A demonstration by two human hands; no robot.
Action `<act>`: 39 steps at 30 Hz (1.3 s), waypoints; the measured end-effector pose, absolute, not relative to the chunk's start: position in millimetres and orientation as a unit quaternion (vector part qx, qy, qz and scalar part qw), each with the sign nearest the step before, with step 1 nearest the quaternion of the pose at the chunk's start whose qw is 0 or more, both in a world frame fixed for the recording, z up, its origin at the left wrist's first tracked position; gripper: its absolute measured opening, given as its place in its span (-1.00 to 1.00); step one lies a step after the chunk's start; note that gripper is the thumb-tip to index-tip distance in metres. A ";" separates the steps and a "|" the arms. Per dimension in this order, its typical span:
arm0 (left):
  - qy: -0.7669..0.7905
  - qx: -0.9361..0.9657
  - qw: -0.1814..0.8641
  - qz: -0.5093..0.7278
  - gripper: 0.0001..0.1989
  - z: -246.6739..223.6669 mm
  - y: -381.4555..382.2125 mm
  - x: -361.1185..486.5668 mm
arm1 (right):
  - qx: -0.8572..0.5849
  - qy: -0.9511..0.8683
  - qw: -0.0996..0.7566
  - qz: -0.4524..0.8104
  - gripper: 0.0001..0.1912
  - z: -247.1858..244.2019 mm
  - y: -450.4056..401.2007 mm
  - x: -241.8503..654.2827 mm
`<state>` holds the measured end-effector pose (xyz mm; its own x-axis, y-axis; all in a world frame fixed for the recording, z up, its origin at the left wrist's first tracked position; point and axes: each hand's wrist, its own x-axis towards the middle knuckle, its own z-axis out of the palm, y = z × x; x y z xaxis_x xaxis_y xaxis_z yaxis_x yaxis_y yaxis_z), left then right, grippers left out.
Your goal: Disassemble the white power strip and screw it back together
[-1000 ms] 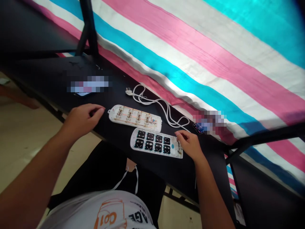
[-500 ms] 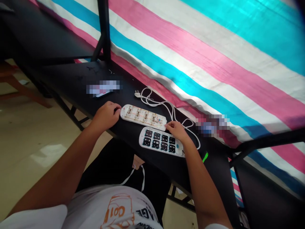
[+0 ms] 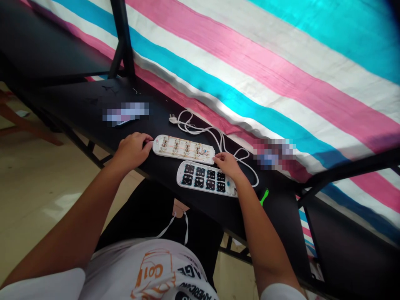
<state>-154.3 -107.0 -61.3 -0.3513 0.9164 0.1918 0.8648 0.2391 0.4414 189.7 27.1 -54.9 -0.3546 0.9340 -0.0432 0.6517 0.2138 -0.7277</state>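
An opened white power strip lies in two halves on the black table. The upper half (image 3: 184, 149) shows metal contacts and thin wires. My left hand (image 3: 134, 150) pinches its left end, and my right hand (image 3: 227, 163) has its fingertips on its right end. Just below, nearer my body, is the other half (image 3: 204, 178) with two rows of black socket inserts; my right wrist passes over its right end. A white cable (image 3: 215, 129) with a plug (image 3: 173, 119) loops behind the upper half.
On the black table (image 3: 162, 183), a blurred flat object (image 3: 126, 114) lies at the left and a green tool (image 3: 264, 196) at the right. A striped sheet (image 3: 237, 71) hangs along the back edge, between black metal posts (image 3: 120, 37).
The view has shifted slightly, so everything sits a little further left and up. Both hands keep their places at the ends of the upper half.
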 end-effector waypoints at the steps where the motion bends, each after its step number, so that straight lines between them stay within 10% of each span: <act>1: 0.789 0.562 0.049 0.242 -0.57 -61.0 -106.9 -153.2 | -0.526 -0.751 0.212 0.337 -0.80 -55.4 27.3 189.8; 39: 0.722 0.630 0.092 0.272 -0.65 -63.5 -129.0 -164.6 | -0.556 -0.762 0.223 0.246 -0.84 -57.6 24.0 188.2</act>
<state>-164.6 -129.0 -63.5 -0.1894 0.9592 0.2099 0.8588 0.0582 0.5090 188.2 24.0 -57.6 -0.2817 0.9572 0.0660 0.7384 0.2602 -0.6221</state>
